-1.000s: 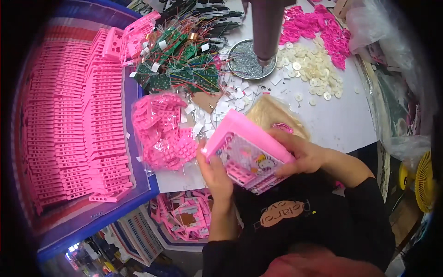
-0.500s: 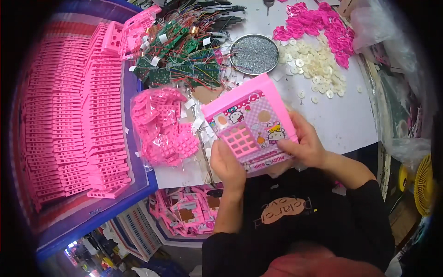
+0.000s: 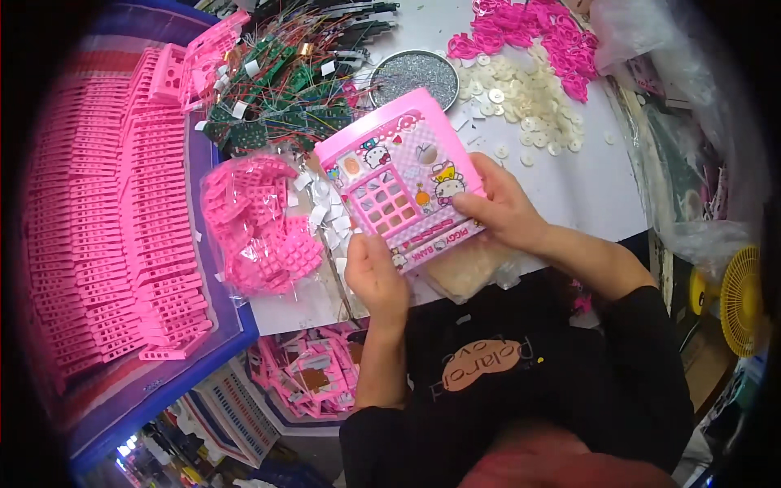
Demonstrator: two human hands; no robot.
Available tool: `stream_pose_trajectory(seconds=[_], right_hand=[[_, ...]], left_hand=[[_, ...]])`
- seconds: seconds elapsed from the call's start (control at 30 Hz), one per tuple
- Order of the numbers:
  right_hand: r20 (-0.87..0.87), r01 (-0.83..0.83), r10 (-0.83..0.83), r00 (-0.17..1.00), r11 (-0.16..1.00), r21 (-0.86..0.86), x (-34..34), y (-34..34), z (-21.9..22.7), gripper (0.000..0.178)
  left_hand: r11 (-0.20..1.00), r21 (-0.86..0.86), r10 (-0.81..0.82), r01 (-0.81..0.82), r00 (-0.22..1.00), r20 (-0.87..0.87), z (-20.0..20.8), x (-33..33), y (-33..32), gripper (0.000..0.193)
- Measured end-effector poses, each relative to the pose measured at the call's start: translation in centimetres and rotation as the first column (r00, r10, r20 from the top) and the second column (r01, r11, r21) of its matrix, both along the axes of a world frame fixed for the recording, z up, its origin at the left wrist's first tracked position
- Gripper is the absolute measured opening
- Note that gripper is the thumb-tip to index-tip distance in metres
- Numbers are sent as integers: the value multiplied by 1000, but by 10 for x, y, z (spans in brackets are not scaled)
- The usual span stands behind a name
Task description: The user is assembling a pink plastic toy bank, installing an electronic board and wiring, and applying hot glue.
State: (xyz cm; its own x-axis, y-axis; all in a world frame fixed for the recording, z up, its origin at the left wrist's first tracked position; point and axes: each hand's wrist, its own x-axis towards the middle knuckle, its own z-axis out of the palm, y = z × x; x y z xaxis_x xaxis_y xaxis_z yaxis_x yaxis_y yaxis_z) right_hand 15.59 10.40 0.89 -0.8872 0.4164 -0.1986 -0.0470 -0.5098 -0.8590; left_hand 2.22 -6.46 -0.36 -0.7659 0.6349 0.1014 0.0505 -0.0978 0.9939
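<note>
Both my hands hold a pink plastic panel [image 3: 412,180] with a cartoon-printed face, tilted above the table. Its face has a grid of square openings, a small round hole and a larger oval one, with bits of the table showing through the openings. My left hand [image 3: 379,276] grips the panel's near left corner, thumb up against the edge. My right hand [image 3: 506,210] pinches the right edge, its thumb on the printed face and its fingers hidden beneath. A clear bag with yellowish contents [image 3: 464,270] lies below the panel's near edge.
Left stands a blue-rimmed tray of stacked pink frames [image 3: 167,244]. Beyond the panel lie wired green circuit boards [image 3: 277,110], a round dish of tiny silvery parts [image 3: 415,77], whitish discs [image 3: 533,118] and pink loops [image 3: 529,32]. A bag of pink keypads [image 3: 252,232] lies left; a yellow fan [image 3: 740,301] stands right.
The whole view has shifted slightly left and up. Both hands have moved the panel a little farther away and tipped it, so its near edge and the clear bag show more.
</note>
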Motion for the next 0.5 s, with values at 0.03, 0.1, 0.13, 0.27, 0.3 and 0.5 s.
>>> stream_pose_trajectory(seconds=[0.03,0.1,0.13,0.27,0.3,0.5], right_hand=[[-89,45,-41,995,998,40,-3,-5,-5,59],[-190,82,-37,981,969,232,-5,0,-15,59],[-112,-1,40,993,946,324,-4,13,-9,55],[57,-127,157,986,487,864,3,77,-7,33],[78,-123,169,983,277,953,6,87,-8,33],[333,-344,273,903,-8,939,27,93,-13,67]], left_hand=[[1000,-17,13,-14,997,-73,-13,-4,-4,24],[996,-87,-9,-10,974,-225,-21,-12,-9,22],[990,-143,-45,1,952,-303,-17,-19,-13,20],[975,-203,-202,86,721,-663,2,-36,-4,20],[973,-220,-212,75,666,-715,3,-36,-8,32],[860,-493,-485,133,517,-705,-6,-26,-19,43]])
